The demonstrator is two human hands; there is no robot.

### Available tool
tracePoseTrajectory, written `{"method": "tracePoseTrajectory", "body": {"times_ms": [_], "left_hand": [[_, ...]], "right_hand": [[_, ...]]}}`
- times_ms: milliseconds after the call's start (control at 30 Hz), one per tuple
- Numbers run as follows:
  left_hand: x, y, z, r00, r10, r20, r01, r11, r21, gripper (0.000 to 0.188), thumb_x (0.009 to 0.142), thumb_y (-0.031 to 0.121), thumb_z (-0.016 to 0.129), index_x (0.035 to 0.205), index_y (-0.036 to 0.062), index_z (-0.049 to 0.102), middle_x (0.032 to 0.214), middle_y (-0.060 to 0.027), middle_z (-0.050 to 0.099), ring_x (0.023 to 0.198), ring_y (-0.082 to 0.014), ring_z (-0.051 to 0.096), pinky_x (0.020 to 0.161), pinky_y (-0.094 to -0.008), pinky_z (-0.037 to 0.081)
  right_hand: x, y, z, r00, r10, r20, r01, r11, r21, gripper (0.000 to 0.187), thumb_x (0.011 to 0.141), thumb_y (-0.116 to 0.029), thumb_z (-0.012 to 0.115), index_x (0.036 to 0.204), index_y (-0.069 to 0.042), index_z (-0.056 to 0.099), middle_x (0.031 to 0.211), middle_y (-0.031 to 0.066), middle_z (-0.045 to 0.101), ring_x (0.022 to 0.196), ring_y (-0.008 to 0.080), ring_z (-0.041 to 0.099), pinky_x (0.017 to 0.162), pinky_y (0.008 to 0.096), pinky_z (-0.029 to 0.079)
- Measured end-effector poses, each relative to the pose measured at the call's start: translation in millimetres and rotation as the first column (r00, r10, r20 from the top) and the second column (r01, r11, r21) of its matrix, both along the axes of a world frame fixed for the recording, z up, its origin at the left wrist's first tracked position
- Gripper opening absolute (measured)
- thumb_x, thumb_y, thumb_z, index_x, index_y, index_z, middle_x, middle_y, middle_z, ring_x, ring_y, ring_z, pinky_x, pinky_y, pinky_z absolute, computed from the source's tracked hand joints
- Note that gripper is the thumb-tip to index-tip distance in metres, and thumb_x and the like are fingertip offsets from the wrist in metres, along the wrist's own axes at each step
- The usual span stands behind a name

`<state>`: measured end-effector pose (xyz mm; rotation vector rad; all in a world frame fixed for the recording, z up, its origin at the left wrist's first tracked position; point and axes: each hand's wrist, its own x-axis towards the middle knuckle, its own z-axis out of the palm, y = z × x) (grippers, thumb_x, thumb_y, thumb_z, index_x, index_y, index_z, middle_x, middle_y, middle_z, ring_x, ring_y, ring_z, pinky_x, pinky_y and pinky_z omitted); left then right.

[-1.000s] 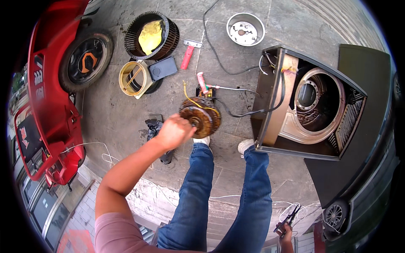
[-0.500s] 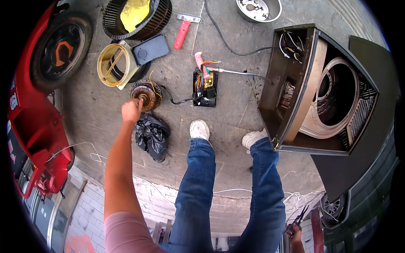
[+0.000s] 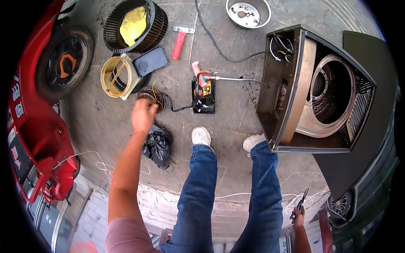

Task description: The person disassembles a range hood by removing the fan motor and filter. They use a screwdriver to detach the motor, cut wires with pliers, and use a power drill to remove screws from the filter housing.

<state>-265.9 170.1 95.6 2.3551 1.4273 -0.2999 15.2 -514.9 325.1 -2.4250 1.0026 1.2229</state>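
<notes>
Motor (image 3: 150, 93), squat, round and rough with brown rust, appears to rest on the grey stone paving (image 3: 105, 139) left of the frame's centre, partly hidden by the left hand (image 3: 144, 116); whether that grip is closed on it, I cannot tell. Good handling likely means keeping the heavy-looking body supported and leaving slack in the thin yellow wire (image 3: 153, 87) and thicker black cord (image 3: 181, 109) toward the open circuit box (image 3: 203, 97). Below lies a glossy, crinkled plastic bag (image 3: 158, 147). At lower right, the right hand (image 3: 298, 217) grips slim, dark pliers (image 3: 300, 205).
</notes>
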Motion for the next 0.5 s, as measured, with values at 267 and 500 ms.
{"method": "tracePoseTrajectory", "body": {"times_ms": [267, 500], "left_hand": [[160.2, -59.6, -31.8, 0.863, -0.485, 0.141, 0.496, 0.866, -0.059, 0.028, 0.073, 0.02, 0.066, 0.098, 0.0111, 0.059, 0.096, -0.0051, 0.058, 0.094, -0.0236, 0.055, 0.079, -0.0386, 0.044], [199.2, -61.9, -56.0, 0.888, -0.452, 0.087, 0.458, 0.886, -0.074, 0.025, 0.075, 0.019, 0.064, 0.098, 0.0107, 0.058, 0.098, -0.0056, 0.06, 0.097, -0.0239, 0.056, 0.08, -0.0404, 0.045]], "right_hand": [[21.0, 66.3, -95.5, 0.988, -0.151, 0.041, 0.147, 0.984, 0.096, 0.045, 0.078, -0.021, 0.064, 0.116, -0.003, 0.047, 0.071, -0.0012, 0.045, 0.059, 0.0078, 0.043, 0.051, 0.0238, 0.035], [7.9, 38.2, -116.4, 0.973, -0.218, 0.081, 0.206, 0.969, 0.137, 0.047, 0.078, -0.025, 0.065, 0.117, -0.004, 0.047, 0.071, -0.0019, 0.045, 0.059, 0.0076, 0.043, 0.053, 0.0239, 0.036]]}}
